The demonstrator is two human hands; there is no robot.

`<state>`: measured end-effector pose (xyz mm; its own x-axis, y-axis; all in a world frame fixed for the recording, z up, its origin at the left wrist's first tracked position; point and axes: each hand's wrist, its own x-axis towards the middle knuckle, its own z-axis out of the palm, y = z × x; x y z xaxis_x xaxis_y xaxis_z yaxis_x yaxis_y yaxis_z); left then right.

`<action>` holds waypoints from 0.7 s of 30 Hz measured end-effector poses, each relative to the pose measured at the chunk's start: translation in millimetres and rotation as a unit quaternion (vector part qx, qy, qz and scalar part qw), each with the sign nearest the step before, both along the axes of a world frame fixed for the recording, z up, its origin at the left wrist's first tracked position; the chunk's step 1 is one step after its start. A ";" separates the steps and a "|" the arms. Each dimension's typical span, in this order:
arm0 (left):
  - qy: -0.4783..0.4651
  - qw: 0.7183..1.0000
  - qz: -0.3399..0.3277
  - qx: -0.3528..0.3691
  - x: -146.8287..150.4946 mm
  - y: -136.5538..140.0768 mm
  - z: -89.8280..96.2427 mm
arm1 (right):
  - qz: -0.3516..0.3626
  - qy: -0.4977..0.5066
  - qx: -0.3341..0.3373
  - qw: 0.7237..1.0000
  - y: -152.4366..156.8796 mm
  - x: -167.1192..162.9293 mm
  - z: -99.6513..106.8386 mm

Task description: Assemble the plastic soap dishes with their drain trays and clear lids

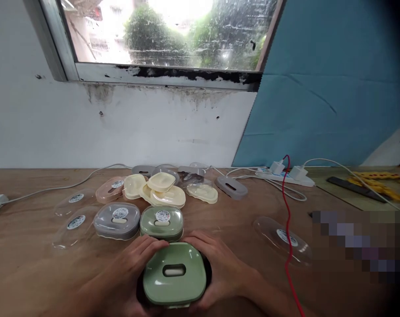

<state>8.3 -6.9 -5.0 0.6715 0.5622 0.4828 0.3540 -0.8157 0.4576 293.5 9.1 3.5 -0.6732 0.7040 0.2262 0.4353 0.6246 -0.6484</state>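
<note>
My left hand (133, 264) and my right hand (216, 268) clasp a rounded green plastic box (175, 286) from both sides. An oval slot in its top shows something cream-coloured inside. Just beyond my fingers stands a similar green box (162, 222) under a clear cover with a round label. To its left is a grey box (117, 222) with the same kind of cover and label. My lower fingers are partly hidden by the held box.
Cream lids (168, 196) lie piled farther back, beside a pink lid (110, 189) and a grey lid (232, 187). Clear labelled covers (76, 226) lie at the left, another clear cover (269, 229) at the right. A red cable (288, 229) crosses before a power strip (285, 177).
</note>
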 end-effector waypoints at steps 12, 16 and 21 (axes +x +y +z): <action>0.003 1.000 0.007 0.005 1.2 -1.5 4.5 | -0.021 -0.013 0.002 1.000 -1.4 -0.8 -1.0; 0.008 1.000 0.012 -0.010 -0.2 -2.0 -1.2 | -0.019 -0.031 0.015 0.999 -1.5 -0.8 -5.6; 0.034 0.999 0.013 -0.021 -9.9 1.5 -7.1 | -0.025 -0.062 0.040 0.997 -3.3 -1.6 -11.5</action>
